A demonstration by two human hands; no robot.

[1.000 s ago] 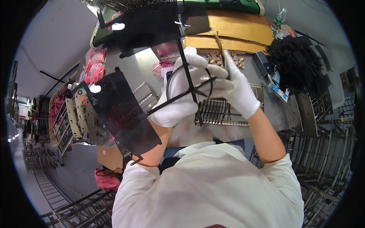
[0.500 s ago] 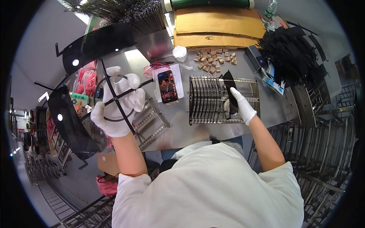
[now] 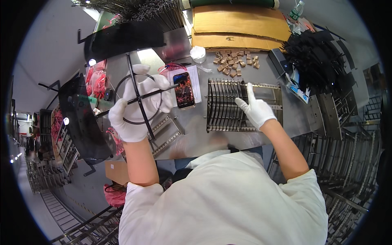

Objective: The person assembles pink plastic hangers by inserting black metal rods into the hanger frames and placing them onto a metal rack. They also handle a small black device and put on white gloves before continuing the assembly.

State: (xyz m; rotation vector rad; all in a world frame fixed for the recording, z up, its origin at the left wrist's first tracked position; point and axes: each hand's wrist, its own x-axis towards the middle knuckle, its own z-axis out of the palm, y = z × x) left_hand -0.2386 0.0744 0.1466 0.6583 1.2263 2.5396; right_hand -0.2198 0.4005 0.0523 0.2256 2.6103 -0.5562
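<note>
My left hand (image 3: 130, 122), in a white glove, is closed round part of a black frame of crossed bars (image 3: 139, 98) with a ring. Large glossy black curved panels hang on its arms: one upper panel (image 3: 122, 43) and one left panel (image 3: 79, 126). White gloves (image 3: 141, 86) show behind the ring. My right hand (image 3: 260, 112), also gloved, has thumb and forefinger spread over a slotted metal rack (image 3: 269, 86). It holds nothing that I can see. A row of thin black curved plates (image 3: 224, 106) stands upright in the rack's slots.
Between the hands a phone (image 3: 183, 90) lies on a paper sheet. Behind the rack are several small tan blocks (image 3: 232, 63) and cardboard sheets (image 3: 241, 24). A heap of black strips (image 3: 314, 57) is at the right. Another slotted rack (image 3: 169, 132) lies beside the left forearm.
My right hand has let go of a black curved plate, which now stands in the rack, and its fingers have spread. The frame and its panels have shifted right, my left hand with them.
</note>
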